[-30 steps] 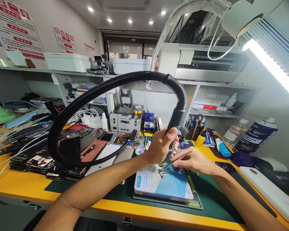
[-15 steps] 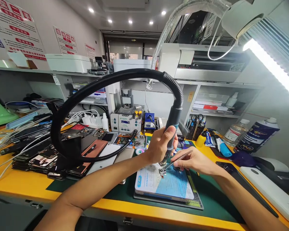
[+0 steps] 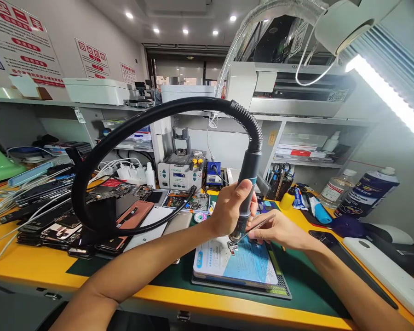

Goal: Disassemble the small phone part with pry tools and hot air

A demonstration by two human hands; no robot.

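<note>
My left hand is wrapped round the dark handle of a hot air gun, its nozzle pointing down. Just under the nozzle lies a small metallic electronic part, partly covered by the gun's tip. The part rests on a blue and white printed box. From the right, my right hand pinches a pair of tweezers, slanting down toward the part. Their tips are behind or beside the nozzle, so I cannot tell whether they touch the part.
The gun's thick black hose loops across the left. Stacked phones and cables lie there. A soldering station stands behind. At the right are a spray can, a clear bottle and a white phone. A green mat lies underneath.
The gun's nozzle has come slightly lower and nearer the small part, covering more of the tweezers' tips. The right hand has barely moved.
</note>
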